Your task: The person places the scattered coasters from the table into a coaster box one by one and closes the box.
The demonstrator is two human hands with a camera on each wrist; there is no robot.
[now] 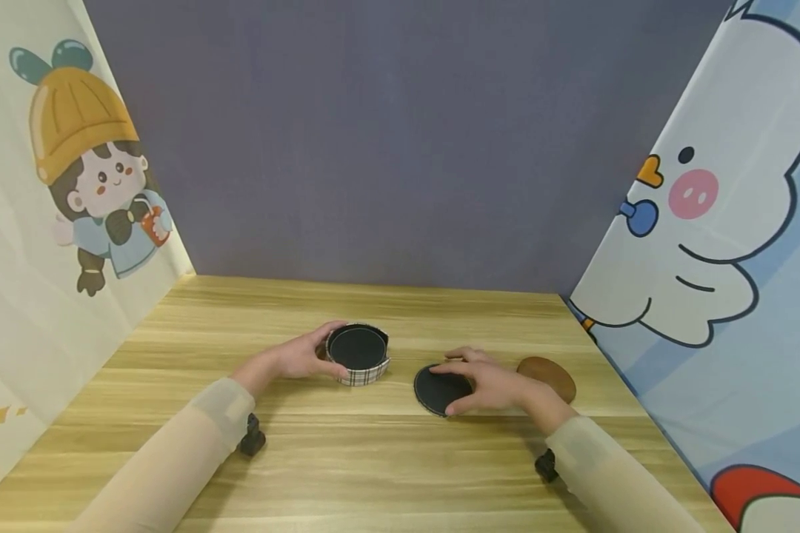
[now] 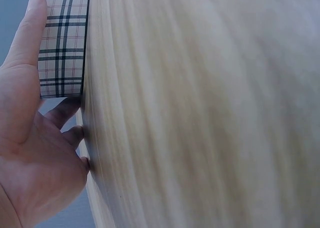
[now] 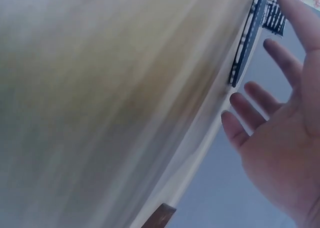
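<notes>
My left hand [image 1: 303, 354] grips a round holder [image 1: 367, 375] with a plaid outer wall and a notch in its right side. In the left wrist view the thumb lies along the plaid band [image 2: 62, 48]. A black disc like a coaster [image 1: 358, 348] fills the holder's top. To the right, another round black coaster [image 1: 433, 392] with a stitched rim lies on the table. My right hand [image 1: 493, 385] hovers over it, thumb and forefinger spread at its edges. The right wrist view shows loosely extended fingers [image 3: 282, 63] beside the coaster's edge [image 3: 245, 48]; contact is unclear.
A brown oval object [image 1: 548, 376] lies on the table behind the right wrist, partly covered by it. The wooden table [image 1: 373, 474] ends at a grey back panel [image 1: 387, 148]. Cartoon-printed cloths hang at the left [image 1: 33, 296] and right [image 1: 727, 385].
</notes>
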